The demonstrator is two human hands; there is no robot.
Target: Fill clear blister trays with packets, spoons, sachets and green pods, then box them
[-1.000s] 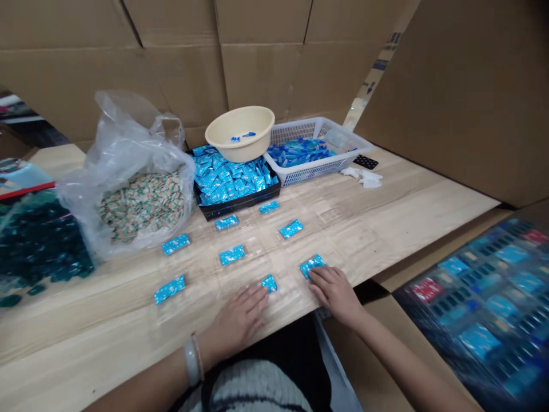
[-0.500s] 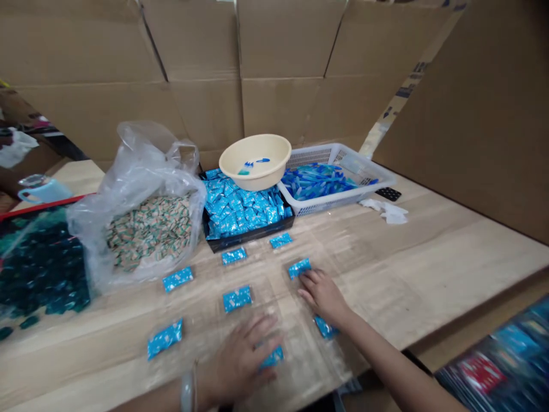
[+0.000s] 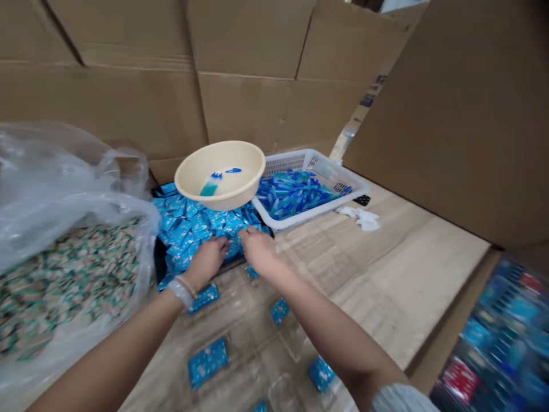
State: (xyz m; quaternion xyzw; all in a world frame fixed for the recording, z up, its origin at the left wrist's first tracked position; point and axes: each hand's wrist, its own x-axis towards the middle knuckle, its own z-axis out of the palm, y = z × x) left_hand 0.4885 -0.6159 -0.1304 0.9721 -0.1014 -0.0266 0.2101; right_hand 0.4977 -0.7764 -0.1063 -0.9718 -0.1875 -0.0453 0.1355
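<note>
My left hand (image 3: 208,262) and my right hand (image 3: 257,249) reach side by side into a heap of blue foil sachets in a black tray (image 3: 159,260). Their fingertips rest among the sachets, and whether either hand holds one is hidden. Just above the hands, a cream plastic bowl (image 3: 240,194) overlaps the heap and holds a few small blue pieces. Several flat blue sachets lie apart on the wooden table, such as one (image 3: 208,361) below my left forearm and one (image 3: 278,312) below my right forearm.
A white plastic basket (image 3: 295,214) of blue plastic items stands right of the bowl. A clear plastic bag (image 3: 64,183) of small green-and-beige packets fills the left. Cardboard sheets wall the back and right of the wooden table (image 3: 407,274). A box of blue printed packaging (image 3: 497,343) sits lower right.
Both hands have moved forward from the sachets on the table into the heap in the tray. The view has tilted and come closer, so the bag looms larger at the left.
</note>
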